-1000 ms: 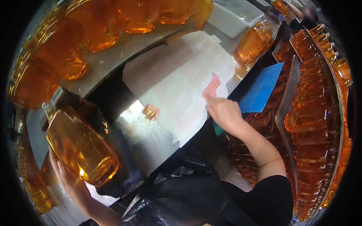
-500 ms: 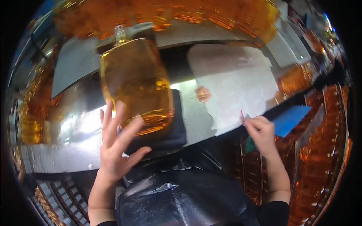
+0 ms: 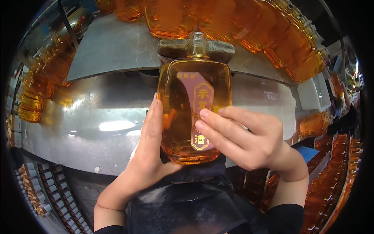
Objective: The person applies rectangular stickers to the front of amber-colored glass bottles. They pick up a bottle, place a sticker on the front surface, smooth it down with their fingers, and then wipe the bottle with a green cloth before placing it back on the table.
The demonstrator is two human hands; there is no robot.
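Note:
A flat, clear glass bottle of amber liquid lies before me, its neck toward the far side. Orange pieces show inside it. My left hand cups its lower left corner, fingers along the side and thumb by the base. On the bottle's front lies a pink label with gold lettering and a gold border. My right hand rests over the label's right edge, its fingers slightly apart and fingertips pressing on it. The right thumb is hidden. Under the neck sits a brown padded support.
Rows of amber bottles stand along the far side, with more bottles at the left. A pale sheet lies right of my bottle on the metal table. Several crates of bottles fill the lower right; capped items stand lower left.
My right hand has come from the pale sheet onto the bottle, where the pink label now lies. The open left hand has closed around the bottle's side. My view has shifted.

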